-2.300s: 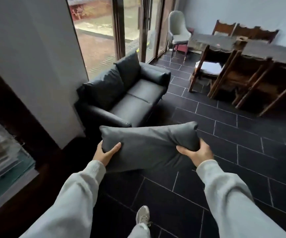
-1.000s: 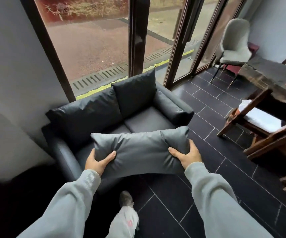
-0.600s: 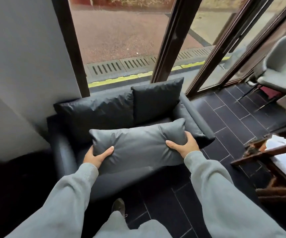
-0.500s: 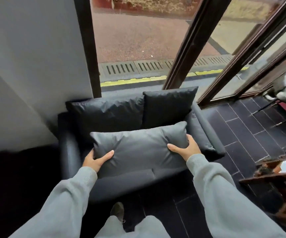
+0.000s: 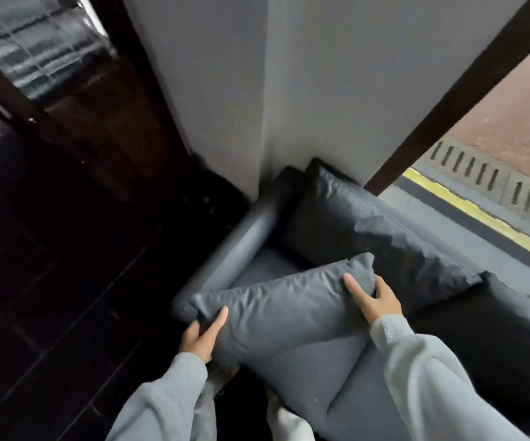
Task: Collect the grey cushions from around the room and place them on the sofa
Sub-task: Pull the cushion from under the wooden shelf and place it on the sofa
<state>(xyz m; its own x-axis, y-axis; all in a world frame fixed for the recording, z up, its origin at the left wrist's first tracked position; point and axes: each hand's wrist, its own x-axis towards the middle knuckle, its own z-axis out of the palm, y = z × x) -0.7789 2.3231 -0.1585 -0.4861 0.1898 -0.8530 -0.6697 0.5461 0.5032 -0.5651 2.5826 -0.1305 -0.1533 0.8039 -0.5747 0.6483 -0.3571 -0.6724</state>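
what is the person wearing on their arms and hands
Both arms are in long, loose, pale grey sweatshirt sleeves with ribbed knit cuffs that end at the wrists. The left hand and right hand are bare: no gloves, rings, watch or bracelets show. The sleeves look plain, with no visible logo or print.

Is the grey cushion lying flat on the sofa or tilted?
Tilted: the cushion slants, its far corner higher, held by the left hand and right hand over the sofa.
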